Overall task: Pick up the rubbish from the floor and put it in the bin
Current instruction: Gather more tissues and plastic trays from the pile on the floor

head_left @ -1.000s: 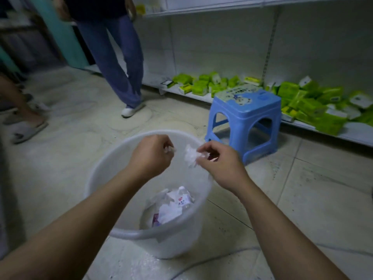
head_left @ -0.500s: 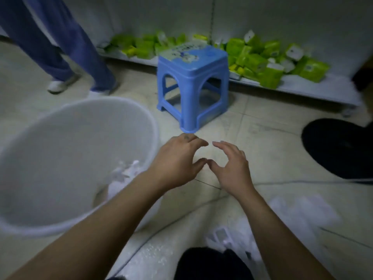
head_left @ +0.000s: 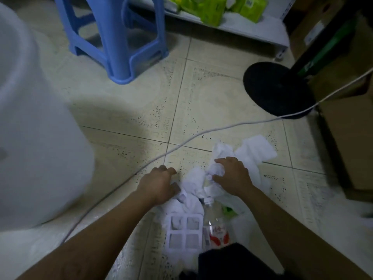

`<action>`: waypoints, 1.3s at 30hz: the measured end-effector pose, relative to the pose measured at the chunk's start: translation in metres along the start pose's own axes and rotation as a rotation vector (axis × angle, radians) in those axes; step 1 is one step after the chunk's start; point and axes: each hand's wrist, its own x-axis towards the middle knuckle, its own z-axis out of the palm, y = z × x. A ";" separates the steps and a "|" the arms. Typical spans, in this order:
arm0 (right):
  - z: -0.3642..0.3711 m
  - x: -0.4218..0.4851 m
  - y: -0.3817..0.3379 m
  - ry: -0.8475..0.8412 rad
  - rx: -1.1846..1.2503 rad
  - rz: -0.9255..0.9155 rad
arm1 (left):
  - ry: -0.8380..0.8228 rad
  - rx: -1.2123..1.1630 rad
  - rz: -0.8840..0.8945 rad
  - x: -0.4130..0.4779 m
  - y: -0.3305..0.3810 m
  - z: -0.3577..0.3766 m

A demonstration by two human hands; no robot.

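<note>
A heap of white crumpled paper [head_left: 252, 150] lies on the tiled floor in front of me, with a white four-window plastic tray [head_left: 182, 233] and a clear plastic bottle [head_left: 217, 225] with a red label nearer to me. My right hand [head_left: 232, 174] is down on the heap, fingers closed around a wad of white paper. My left hand [head_left: 159, 184] presses on the left edge of the same heap, fingers curled into the paper. The big white bin [head_left: 36, 128] stands to my left, only its outer wall in view.
A blue plastic stool [head_left: 115, 35] stands behind the bin. A white cable [head_left: 181, 142] runs across the floor to a black round stand base [head_left: 278, 89]. Cardboard boxes [head_left: 347, 126] line the right side. A low shelf [head_left: 242, 31] holds green packets.
My view swung from the bin down to the floor. Both hands, empty half a second ago, have dropped onto the paper heap and closed on it.
</note>
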 end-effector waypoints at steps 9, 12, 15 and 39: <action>0.040 0.002 0.008 0.017 -0.041 0.012 | 0.100 0.006 -0.073 0.005 -0.009 0.058; 0.037 -0.004 0.007 0.033 0.203 0.068 | 0.055 -0.195 -0.150 0.003 -0.011 0.056; 0.027 -0.008 0.006 -0.005 0.343 0.124 | 0.040 -0.226 -0.175 0.000 -0.015 0.051; 0.028 -0.028 0.011 -0.102 0.962 0.291 | 0.157 -0.389 -0.101 -0.005 -0.012 0.027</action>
